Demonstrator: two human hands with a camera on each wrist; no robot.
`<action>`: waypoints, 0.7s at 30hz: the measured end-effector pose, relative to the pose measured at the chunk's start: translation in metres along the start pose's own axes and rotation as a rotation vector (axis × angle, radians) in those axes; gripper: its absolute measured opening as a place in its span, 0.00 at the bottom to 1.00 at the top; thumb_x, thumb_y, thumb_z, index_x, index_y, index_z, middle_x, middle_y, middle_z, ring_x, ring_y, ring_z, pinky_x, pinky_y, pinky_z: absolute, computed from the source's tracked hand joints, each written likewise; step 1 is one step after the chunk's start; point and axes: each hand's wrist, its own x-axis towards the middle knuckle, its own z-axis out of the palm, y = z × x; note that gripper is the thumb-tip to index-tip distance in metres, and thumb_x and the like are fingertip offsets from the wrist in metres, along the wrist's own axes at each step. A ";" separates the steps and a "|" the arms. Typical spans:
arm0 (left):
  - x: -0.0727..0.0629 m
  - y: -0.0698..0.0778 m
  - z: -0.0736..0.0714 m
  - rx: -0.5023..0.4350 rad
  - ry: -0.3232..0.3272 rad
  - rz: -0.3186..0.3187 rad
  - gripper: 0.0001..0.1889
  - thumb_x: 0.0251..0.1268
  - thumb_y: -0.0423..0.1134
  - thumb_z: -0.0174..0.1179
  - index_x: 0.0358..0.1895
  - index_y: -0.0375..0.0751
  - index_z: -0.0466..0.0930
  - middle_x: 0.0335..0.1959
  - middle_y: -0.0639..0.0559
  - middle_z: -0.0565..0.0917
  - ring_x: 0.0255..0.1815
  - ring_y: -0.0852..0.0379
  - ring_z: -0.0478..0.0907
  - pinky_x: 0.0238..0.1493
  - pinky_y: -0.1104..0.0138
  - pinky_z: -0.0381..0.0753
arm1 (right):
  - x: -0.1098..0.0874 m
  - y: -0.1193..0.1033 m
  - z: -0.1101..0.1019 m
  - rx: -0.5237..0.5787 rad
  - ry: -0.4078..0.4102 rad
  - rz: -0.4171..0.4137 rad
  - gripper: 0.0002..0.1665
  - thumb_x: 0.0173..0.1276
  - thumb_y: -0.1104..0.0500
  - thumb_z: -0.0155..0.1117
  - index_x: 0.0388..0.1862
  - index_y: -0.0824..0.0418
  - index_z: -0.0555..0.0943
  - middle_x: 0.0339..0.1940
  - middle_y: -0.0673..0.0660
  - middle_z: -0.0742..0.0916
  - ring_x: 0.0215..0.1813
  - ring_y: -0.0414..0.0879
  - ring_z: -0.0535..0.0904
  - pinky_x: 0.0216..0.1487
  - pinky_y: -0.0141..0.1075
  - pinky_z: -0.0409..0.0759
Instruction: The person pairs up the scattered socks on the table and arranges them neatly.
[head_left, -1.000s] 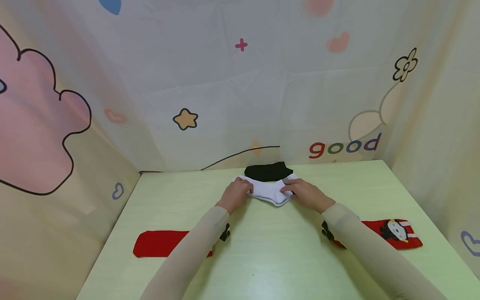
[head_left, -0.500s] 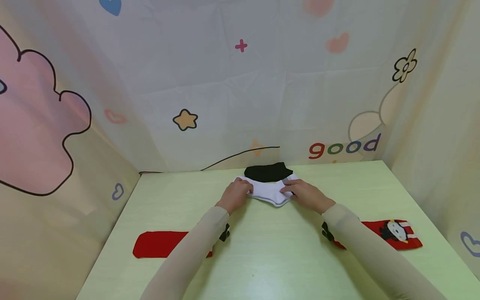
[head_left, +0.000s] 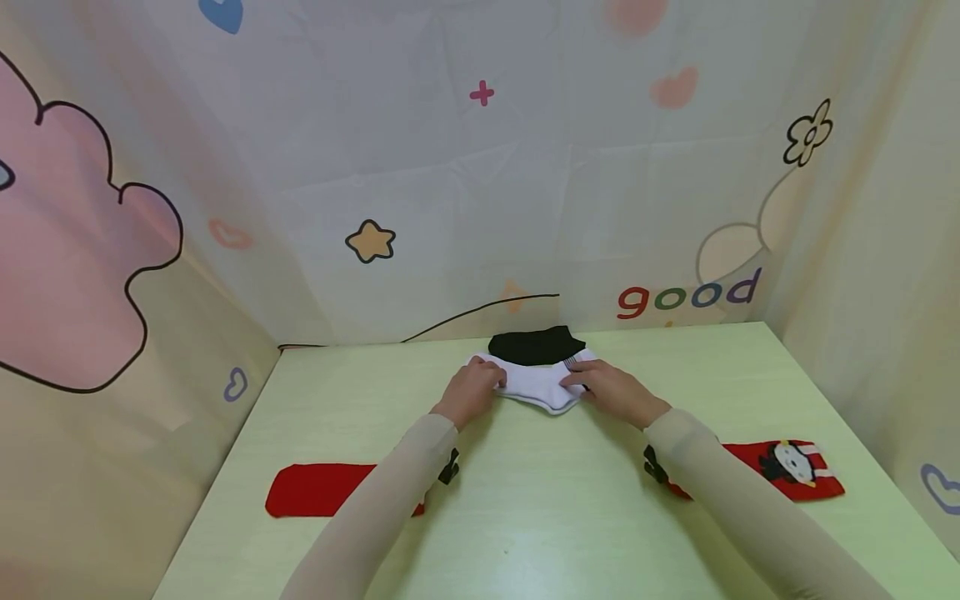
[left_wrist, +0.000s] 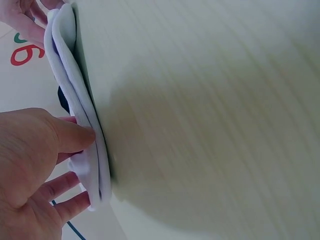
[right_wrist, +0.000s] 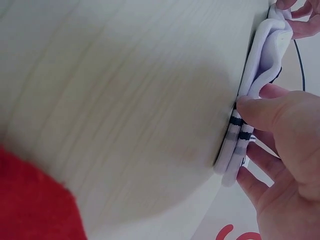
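A pair of white socks (head_left: 534, 382), stacked one on the other, lies near the table's far edge. My left hand (head_left: 474, 388) pinches its left end, with the thumb on the near side in the left wrist view. At the right end, my right hand (head_left: 613, 392) pinches the striped cuff (right_wrist: 239, 131) between thumb and fingers. Both layers of the white socks (left_wrist: 80, 85) show edge-on in the left wrist view. Just behind them is a black sock (head_left: 534, 346), partly covered by the white ones.
A red sock (head_left: 318, 489) lies at the left, partly under my left sleeve (head_left: 375, 508). Another red sock (head_left: 795, 467) with a cartoon figure lies at the right, partly hidden by my right sleeve (head_left: 738, 500). A printed curtain (head_left: 450, 183) hangs behind the table (head_left: 540, 517).
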 end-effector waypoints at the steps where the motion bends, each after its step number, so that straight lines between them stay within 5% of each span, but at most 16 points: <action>1: 0.000 0.000 0.000 0.003 0.004 0.003 0.13 0.64 0.21 0.62 0.41 0.43 0.89 0.44 0.51 0.89 0.50 0.46 0.81 0.51 0.57 0.82 | 0.000 0.000 0.000 0.001 0.000 0.001 0.21 0.67 0.70 0.71 0.59 0.61 0.86 0.68 0.66 0.80 0.70 0.64 0.74 0.69 0.57 0.71; 13: -0.004 0.000 -0.004 -0.047 -0.010 0.011 0.09 0.67 0.26 0.63 0.44 0.42 0.87 0.47 0.50 0.88 0.51 0.46 0.80 0.55 0.58 0.81 | 0.002 -0.002 -0.006 0.014 -0.021 -0.018 0.20 0.68 0.71 0.65 0.58 0.61 0.86 0.67 0.67 0.81 0.68 0.65 0.75 0.68 0.59 0.72; 21: -0.014 0.002 -0.013 -0.032 0.019 0.008 0.11 0.72 0.37 0.64 0.54 0.43 0.85 0.58 0.47 0.84 0.58 0.44 0.79 0.58 0.53 0.80 | 0.002 -0.008 -0.010 -0.033 0.015 -0.022 0.21 0.71 0.59 0.68 0.62 0.59 0.83 0.65 0.65 0.82 0.66 0.65 0.76 0.66 0.61 0.74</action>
